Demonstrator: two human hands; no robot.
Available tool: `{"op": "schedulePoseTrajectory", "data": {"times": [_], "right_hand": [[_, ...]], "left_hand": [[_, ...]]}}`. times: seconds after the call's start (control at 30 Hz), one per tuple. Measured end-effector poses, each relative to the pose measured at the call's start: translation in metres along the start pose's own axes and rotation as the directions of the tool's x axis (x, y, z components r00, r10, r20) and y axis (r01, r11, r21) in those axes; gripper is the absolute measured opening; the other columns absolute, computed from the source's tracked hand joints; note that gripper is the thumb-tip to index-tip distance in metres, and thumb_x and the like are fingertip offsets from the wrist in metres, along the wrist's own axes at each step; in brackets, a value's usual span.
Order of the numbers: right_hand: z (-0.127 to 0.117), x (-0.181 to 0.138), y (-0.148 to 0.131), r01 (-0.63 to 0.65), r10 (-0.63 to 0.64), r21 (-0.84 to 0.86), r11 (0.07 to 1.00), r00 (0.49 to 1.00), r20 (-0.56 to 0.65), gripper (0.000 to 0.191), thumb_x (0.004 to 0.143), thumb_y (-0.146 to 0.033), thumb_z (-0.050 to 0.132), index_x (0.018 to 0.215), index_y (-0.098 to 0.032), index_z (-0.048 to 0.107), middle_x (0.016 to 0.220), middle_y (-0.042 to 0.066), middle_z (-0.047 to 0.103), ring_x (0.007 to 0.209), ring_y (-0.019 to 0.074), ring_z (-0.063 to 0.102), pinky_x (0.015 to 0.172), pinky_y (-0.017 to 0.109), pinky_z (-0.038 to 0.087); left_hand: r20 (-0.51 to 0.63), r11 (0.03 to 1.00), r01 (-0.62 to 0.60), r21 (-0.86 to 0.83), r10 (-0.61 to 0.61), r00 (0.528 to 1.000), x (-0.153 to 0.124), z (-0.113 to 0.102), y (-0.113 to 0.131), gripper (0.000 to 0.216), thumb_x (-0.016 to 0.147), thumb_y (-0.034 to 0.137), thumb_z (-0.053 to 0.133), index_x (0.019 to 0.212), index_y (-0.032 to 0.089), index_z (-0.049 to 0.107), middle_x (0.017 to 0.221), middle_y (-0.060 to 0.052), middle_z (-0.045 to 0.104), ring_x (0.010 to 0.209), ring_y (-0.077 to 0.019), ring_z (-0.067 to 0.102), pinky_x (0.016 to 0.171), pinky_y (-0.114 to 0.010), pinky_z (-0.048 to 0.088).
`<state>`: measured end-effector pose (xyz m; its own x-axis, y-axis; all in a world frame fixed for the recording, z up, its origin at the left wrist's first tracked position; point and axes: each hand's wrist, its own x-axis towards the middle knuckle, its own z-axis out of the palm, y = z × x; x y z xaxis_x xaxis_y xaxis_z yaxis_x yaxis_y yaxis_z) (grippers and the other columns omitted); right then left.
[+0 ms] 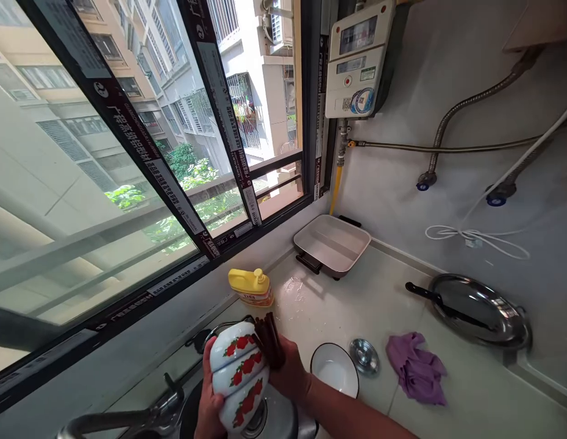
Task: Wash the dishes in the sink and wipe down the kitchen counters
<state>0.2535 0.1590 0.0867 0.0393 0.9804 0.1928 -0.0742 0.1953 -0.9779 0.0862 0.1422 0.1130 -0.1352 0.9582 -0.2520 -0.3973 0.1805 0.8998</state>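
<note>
My left hand [209, 402] grips the near side of a stack of white bowls with red flower prints [238, 373], held tilted over the sink [274, 421]. My right hand [290, 372] is closed around a bundle of dark chopsticks [269, 338] and presses against the far side of the same stack. The chopstick ends stick up above the bowls. A plain white bowl [335, 368] stands on the counter just right of my right wrist.
A yellow detergent bottle [250, 286] sits by the window. A white rectangular pan [331, 244] lies at the back corner. A sink strainer [364, 355], a purple cloth [416, 368] and a metal lid [478, 308] lie to the right. The faucet [128, 417] is at bottom left.
</note>
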Motion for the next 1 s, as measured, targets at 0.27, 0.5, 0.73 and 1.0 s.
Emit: {"op": "schedulePoseTrajectory", "data": {"times": [0.27,0.5,0.73,1.0], "right_hand": [[0.022,-0.014,-0.006,0.014,-0.014,-0.019,1.000,1.000,0.021,0.026,0.071,-0.026,0.074,0.096,-0.020,0.071,0.094,0.005,0.075,0.086,0.0241,0.067,0.082,0.032,0.057],[0.032,-0.044,0.019,-0.097,0.097,0.009,0.995,0.994,0.044,0.021,0.066,-0.023,0.075,0.086,-0.020,0.070,0.083,-0.002,0.073,0.080,0.0196,0.065,0.075,0.027,0.054],[0.038,-0.074,0.039,-0.155,0.156,-0.028,0.988,0.987,0.048,0.026,0.064,-0.026,0.077,0.090,-0.021,0.073,0.087,0.000,0.076,0.079,0.0195,0.066,0.074,0.027,0.052],[0.052,-0.072,0.034,-0.152,0.155,-0.054,0.987,0.986,0.060,0.025,0.066,-0.023,0.077,0.091,-0.021,0.072,0.087,0.002,0.076,0.086,0.0218,0.069,0.084,0.030,0.055]], "left_hand": [[0.042,0.999,-0.006,-0.031,0.008,0.999,-0.019,-0.022,0.011,0.136,0.041,0.067,0.095,0.160,0.048,0.033,0.143,-0.004,0.067,0.124,-0.0453,0.066,0.102,-0.061,0.058],[-0.072,0.996,0.086,-0.031,-0.088,0.993,-0.022,-0.063,-0.037,0.116,0.051,0.067,0.089,0.155,0.039,0.046,0.144,-0.003,0.067,0.141,-0.0422,0.055,0.118,-0.053,0.049],[-0.056,0.988,0.151,-0.023,-0.152,0.987,-0.049,-0.081,-0.058,0.112,0.051,0.065,0.092,0.151,0.043,0.048,0.141,-0.004,0.070,0.137,-0.0411,0.059,0.108,-0.052,0.058],[-0.022,0.999,0.035,0.028,-0.035,0.999,-0.046,-0.092,-0.028,0.124,0.044,0.061,0.097,0.154,0.042,0.044,0.144,-0.004,0.068,0.128,-0.0414,0.065,0.103,-0.049,0.062]]}}
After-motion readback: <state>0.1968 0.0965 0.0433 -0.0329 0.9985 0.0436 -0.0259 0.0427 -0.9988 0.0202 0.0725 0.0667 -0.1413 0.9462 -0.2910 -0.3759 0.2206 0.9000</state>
